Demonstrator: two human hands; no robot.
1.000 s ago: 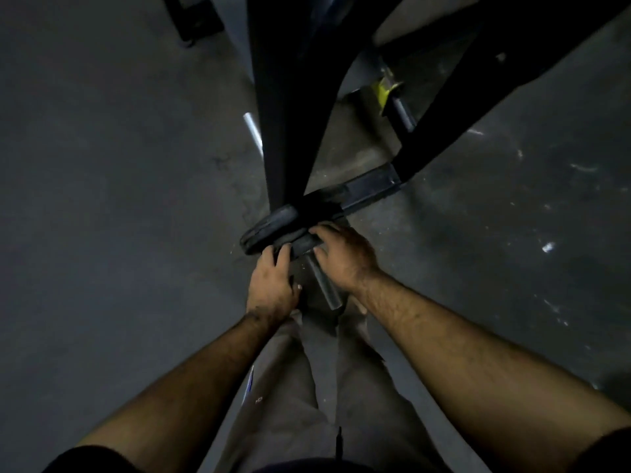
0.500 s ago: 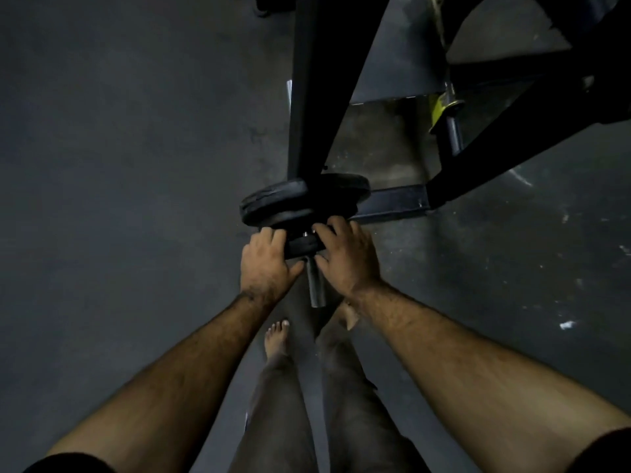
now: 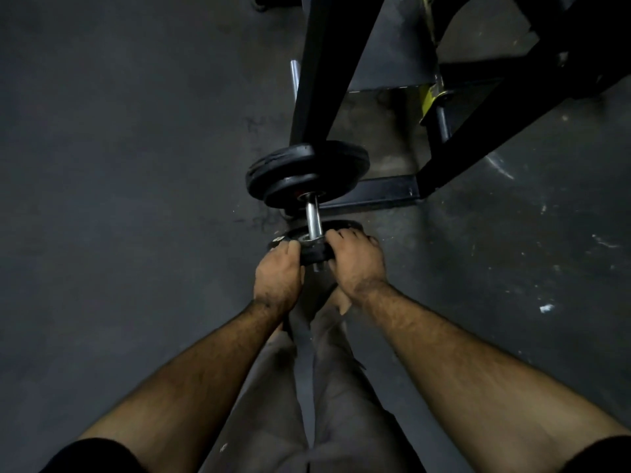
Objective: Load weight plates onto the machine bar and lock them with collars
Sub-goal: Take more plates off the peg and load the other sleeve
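While both hands clamp the small plate (image 3: pixel 316 245), left hand (image 3: pixel 278 276) and right hand (image 3: pixel 356 262) on opposite rims, the bar (image 3: pixel 313 218) runs straight ahead toward the loaded plates (image 3: pixel 307 172) beyond.

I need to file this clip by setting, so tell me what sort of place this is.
Most likely a gym. Black weight plates sit on a steel bar of a black machine frame, on a dark scuffed floor, and the left hand and right hand grip a smaller plate on that bar.
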